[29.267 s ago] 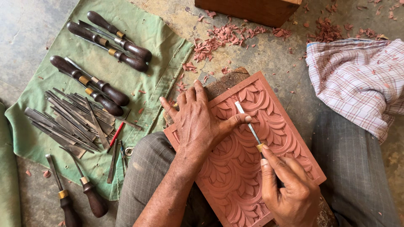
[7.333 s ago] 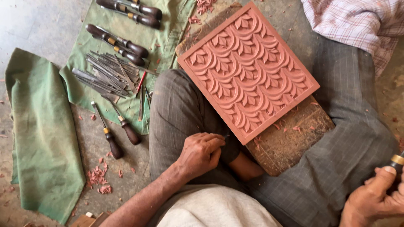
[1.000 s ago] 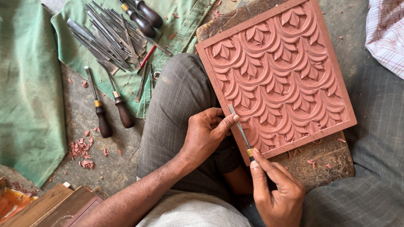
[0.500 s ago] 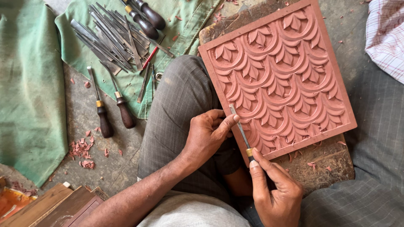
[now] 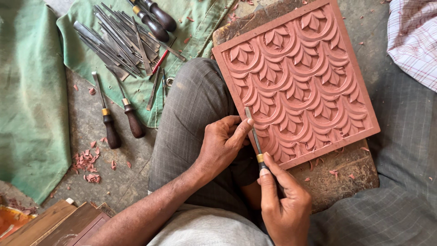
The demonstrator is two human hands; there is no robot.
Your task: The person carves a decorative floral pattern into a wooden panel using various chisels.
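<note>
A reddish carved wooden panel [image 5: 300, 77] with a leaf and arc pattern lies tilted on a rough wooden block [image 5: 337, 177] across my lap. My right hand [image 5: 284, 202] grips the handle of a thin steel chisel [image 5: 253, 134], whose blade tip rests at the panel's near left edge. My left hand [image 5: 223, 146] sits beside the panel's near corner, thumb and fingers pinching the chisel's blade close to the tip.
A green cloth [image 5: 136, 50] on the floor at the upper left holds several metal gouges and dark-handled chisels. Two chisels [image 5: 120, 118] lie at its edge. Red wood shavings [image 5: 86, 161] lie on the floor. Wooden boards [image 5: 59, 223] sit bottom left; a checked cloth [image 5: 414, 36] upper right.
The view has drifted slightly. Both hands stay on the chisel at the panel's near left edge with hardly any movement.
</note>
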